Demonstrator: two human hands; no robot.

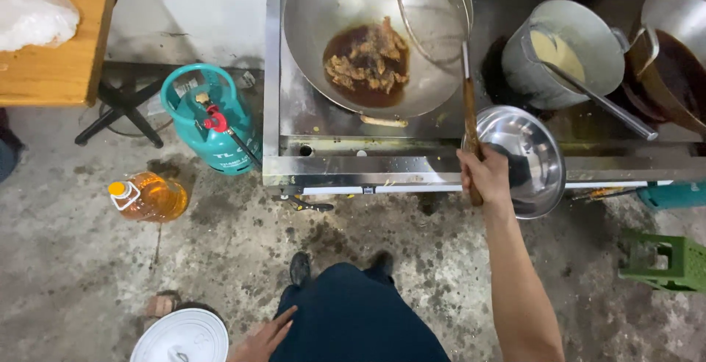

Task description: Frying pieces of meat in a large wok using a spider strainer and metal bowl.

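My right hand (485, 173) grips the wooden handle of a wire mesh skimmer (432, 10), whose round net hangs over the right side of a large steel wok (316, 31). Brown fried pieces (370, 57) lie in dark oil at the wok's bottom. An empty steel bowl (537, 148) sits just right of my right hand on the stove's edge. My left hand (259, 341) rests low against my dark trousers, fingers apart, holding nothing.
A steel stove counter (338, 163) carries the wok. A pot of pale batter with a ladle (562, 53) and a pot of dark liquid (673, 60) stand right. On the floor: teal gas cylinder (209, 119), oil bottle (147, 196), white lid (180, 336), green stool (665, 259). Wooden table (51, 60) at left.
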